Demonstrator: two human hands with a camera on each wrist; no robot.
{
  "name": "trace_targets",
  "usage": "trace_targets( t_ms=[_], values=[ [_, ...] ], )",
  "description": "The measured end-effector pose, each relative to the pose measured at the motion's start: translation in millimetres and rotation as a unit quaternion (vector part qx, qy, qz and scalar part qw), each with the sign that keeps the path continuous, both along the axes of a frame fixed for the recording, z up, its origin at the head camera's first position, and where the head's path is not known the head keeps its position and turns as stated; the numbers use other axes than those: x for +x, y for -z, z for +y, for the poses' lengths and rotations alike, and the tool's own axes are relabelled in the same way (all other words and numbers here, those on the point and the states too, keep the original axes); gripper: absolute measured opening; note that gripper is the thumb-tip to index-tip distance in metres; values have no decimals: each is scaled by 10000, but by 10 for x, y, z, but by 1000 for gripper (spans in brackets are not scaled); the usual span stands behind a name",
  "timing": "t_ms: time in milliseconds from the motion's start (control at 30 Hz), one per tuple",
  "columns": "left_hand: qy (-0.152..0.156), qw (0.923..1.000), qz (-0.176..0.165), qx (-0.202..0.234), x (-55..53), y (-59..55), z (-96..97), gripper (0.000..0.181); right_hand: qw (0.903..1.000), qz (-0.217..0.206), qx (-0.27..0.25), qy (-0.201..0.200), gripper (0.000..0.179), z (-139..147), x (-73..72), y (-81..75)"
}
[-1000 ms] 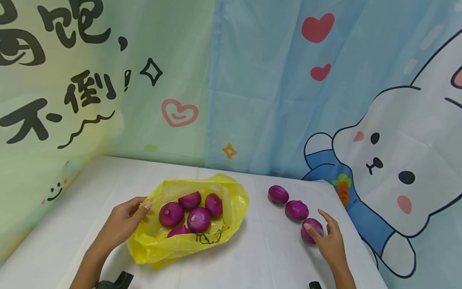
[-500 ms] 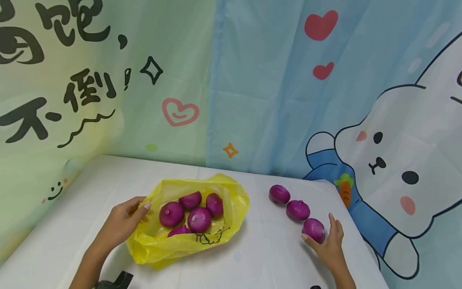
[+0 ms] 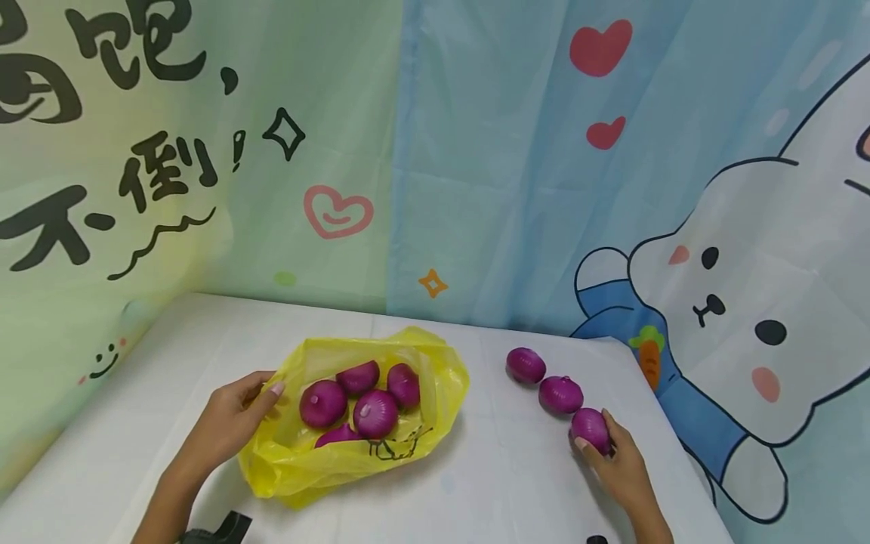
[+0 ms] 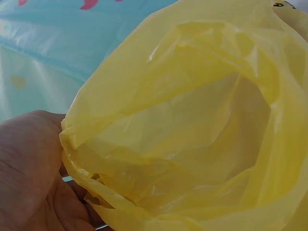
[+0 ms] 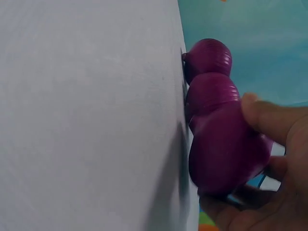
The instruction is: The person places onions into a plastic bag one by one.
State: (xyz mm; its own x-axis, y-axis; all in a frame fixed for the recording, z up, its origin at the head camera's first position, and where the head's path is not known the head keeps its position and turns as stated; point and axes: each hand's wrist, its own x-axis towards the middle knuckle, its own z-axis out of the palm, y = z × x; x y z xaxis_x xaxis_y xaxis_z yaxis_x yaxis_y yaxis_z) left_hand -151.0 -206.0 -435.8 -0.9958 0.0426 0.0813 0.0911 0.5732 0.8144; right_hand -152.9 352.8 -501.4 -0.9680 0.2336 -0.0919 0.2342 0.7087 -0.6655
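Observation:
A yellow plastic bag (image 3: 435,423) lies with its mouth spread, and several purple onions (image 3: 376,414) show inside it. The left hand (image 3: 231,415) pinches the bag's left rim between thumb and fingers; in the left wrist view the fingers are partly behind the yellow film (image 4: 110,139). On the right, three purple onions stand in a slanting row. The right hand (image 3: 621,461) grips the nearest onion (image 3: 590,429), thumb on one side and fingers on the other. In the right wrist view this gripped onion (image 5: 226,149) appears blurred, in front of the other two.
The middle onion (image 3: 560,395) and the far onion (image 3: 526,366) sit on the white table (image 3: 503,476), close behind the gripped one. A printed curtain (image 3: 476,189) hangs along the table's back edge. A dark strap piece (image 3: 231,527) shows at the left wrist.
The right hand's fingers spread beside the nearest onion, then closed round it. That onion has barely moved. The left hand and the bag have stayed where they were.

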Motion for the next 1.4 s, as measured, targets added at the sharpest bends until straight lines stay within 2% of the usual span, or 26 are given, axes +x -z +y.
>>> trace_targets(
  t_ms=[167,333,533,667,833,1100,1233,1400],
  values=[
    [-29,10000,59,-37,3,-18,11,46,9993,228,-129,-256,88,-3,7,-83],
    [-8,10000,71,-11,24,-23,14,45,9984,381,-233,-343,87,-49,29,-136],
    [-25,10000,55,-77,17,-25,8,45,9961,676,-30,-572,88,-171,4,-247],
    [-13,10000,17,-48,10,-21,9,45,9894,1170,-3,-865,83,-271,-21,-351],
    [-2,10000,4,-11,6,-19,21,44,9784,1627,-318,-1238,76,-446,-38,-450],
    [-19,10000,-18,-61,-9,-7,17,47,9680,1579,-932,-1714,72,-765,-81,-525],
    [-34,9999,-38,-129,-5,10,3,47,9598,1636,-1189,-1948,69,-880,-110,-534],
    [-10,10000,34,-80,-6,2,5,45,9523,1766,-1253,-2151,69,-1004,-158,-573]
  ],
)
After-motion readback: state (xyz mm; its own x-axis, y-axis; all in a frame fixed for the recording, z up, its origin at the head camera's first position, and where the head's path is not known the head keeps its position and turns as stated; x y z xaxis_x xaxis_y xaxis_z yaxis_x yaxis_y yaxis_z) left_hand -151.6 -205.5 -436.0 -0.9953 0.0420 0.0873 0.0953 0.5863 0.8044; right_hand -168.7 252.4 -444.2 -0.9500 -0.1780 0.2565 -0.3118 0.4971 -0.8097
